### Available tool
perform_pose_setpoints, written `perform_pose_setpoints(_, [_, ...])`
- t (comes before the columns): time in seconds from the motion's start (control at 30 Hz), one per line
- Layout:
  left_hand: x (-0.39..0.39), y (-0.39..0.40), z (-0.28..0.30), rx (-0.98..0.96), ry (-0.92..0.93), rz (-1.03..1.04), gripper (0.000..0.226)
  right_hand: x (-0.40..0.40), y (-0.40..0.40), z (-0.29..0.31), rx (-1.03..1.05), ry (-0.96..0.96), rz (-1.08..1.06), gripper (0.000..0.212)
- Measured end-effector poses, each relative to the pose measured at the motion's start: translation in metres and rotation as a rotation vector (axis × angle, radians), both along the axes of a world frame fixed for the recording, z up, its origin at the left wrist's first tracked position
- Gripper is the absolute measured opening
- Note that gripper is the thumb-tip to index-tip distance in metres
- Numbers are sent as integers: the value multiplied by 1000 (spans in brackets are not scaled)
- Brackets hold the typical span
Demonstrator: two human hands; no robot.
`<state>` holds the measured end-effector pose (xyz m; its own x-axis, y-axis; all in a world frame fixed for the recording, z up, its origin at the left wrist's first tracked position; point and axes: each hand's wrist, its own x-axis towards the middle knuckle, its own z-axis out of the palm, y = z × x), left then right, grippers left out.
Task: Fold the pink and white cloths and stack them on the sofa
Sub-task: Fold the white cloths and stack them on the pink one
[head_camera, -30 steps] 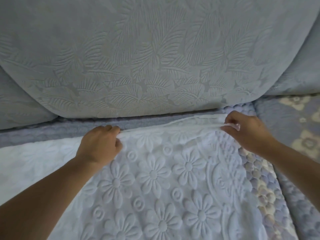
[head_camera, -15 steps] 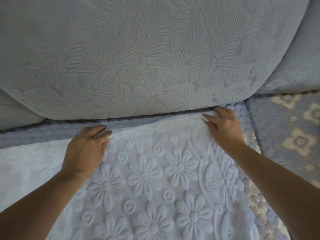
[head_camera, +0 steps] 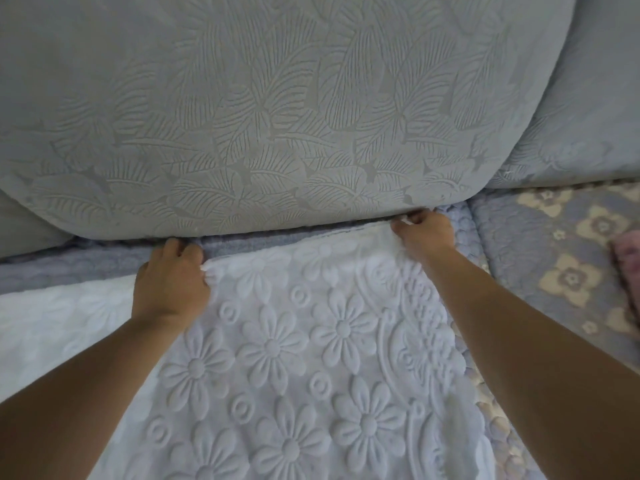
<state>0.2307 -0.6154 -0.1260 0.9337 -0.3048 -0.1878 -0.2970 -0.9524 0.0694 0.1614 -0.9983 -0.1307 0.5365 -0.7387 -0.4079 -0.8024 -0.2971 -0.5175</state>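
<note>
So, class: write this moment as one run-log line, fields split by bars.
left hand: grips white cloth far edge | right hand: pinches far corner | pink cloth: right, untouched | stage: folding white

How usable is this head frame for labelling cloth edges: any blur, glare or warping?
Head view: soft, even light, no glare; the white cloth shows its embossed flowers crisply. Wide-angle warping bows the back cushion. The left hand and right hand are sharp; the pink cloth is cut by the right edge.
</note>
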Motion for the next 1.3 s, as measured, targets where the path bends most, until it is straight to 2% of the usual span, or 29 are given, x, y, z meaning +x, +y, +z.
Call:
perform_pose_setpoints(0.1, [1, -14, 1, -97, 2, 252, 19, 7, -1, -5, 14, -28, -63, 36])
perform_pose_setpoints(0.17, [-15, -21, -1, -73, -163, 231, 30, 5, 0, -4, -27, -32, -23, 35])
perform_pose_setpoints(0.23, [-50, -32, -2, -49, -258, 74, 48, 0, 1, 4, -44, -67, 51, 36])
perform_pose_setpoints(0.33, [-135, -52, 7, -139, -146, -276, 59, -44, 0, 14, -16, -152, 95, 22])
perform_pose_setpoints(0.4, [-188, -61, 13, -207, -21, -475, 59, -116, 8, 16, -62, -114, 71, 28])
perform_pose_setpoints(0.47, [-216, -73, 15, -226, 93, -602, 56, -215, 27, 21, -78, 35, 67, 39])
perform_pose_setpoints(0.57, [-197, -115, 11, -226, 118, -740, 51, -341, 75, 39, 18, 207, 31, 31])
perform_pose_setpoints(0.6, [-182, -134, 9, -221, 92, -784, 52, -365, 91, 45, 83, 224, -8, 38])
perform_pose_setpoints(0.7, [-131, -191, 9, -120, 82, -893, 60, -407, 128, 52, 172, 196, -131, 60])
perform_pose_setpoints(0.8, [-107, -228, 13, 3, 221, -839, 65, -423, 149, 53, 186, 155, -373, 59])
perform_pose_setpoints(0.87, [-108, -238, 12, 78, 253, -782, 69, -421, 159, 53, 294, 149, -578, 55])
perform_pose_setpoints(0.97, [-126, -241, 11, 122, 258, -727, 69, -408, 154, 57, 591, 45, -868, 75])
perform_pose_setpoints(1.0, [-132, -241, 11, 129, 260, -706, 68, -405, 146, 61, 684, 31, -960, 74])
perform_pose_setpoints(1.07, [-138, -242, 12, 146, 256, -675, 68, -404, 127, 59, 844, 56, -1056, 60])
perform_pose_setpoints(1.2, [-142, -248, 19, 194, 269, -667, 69, -410, 95, 48, 1104, -47, -996, 31])
perform_pose_setpoints(1.3, [-141, -252, 22, 192, 277, -669, 70, -417, 67, 53, 1286, -78, -1083, 16])
